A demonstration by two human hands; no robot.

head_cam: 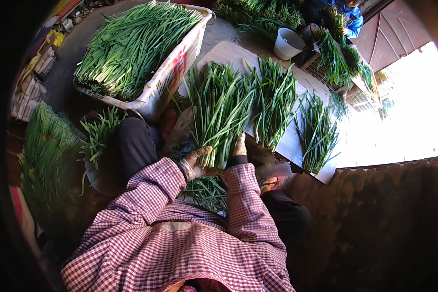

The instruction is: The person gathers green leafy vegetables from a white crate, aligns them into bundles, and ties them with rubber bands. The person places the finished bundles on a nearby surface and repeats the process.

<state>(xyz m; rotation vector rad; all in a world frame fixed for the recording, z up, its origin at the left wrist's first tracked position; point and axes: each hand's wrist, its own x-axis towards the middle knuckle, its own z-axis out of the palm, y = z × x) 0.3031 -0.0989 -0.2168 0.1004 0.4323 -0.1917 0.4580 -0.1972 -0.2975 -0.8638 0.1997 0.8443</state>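
Observation:
A thick bunch of green garlic chives (pixel 221 106) lies with its leaves on a pale board (pixel 226 49) and its cut stem ends towards me. Around its stems on the left curls my left hand (pixel 196 160), in what looks like a thin soiled glove. My right hand (pixel 240 146) presses against the bunch's right side, partly hidden by leaves. Beside it on the board lie a second bunch (pixel 275 102) and a smaller third bunch (pixel 317 133), neither touched by my hands. Loose green leaves (pixel 206 191) show below my wrists, between my legs.
A white plastic crate (pixel 157 85) heaped with chives stands at upper left. More chives (pixel 51 160) are stacked at my left. A white bucket (pixel 288 43) stands beyond the board. At upper right, a co-worker (pixel 352 22) in blue holds a bunch over another crate.

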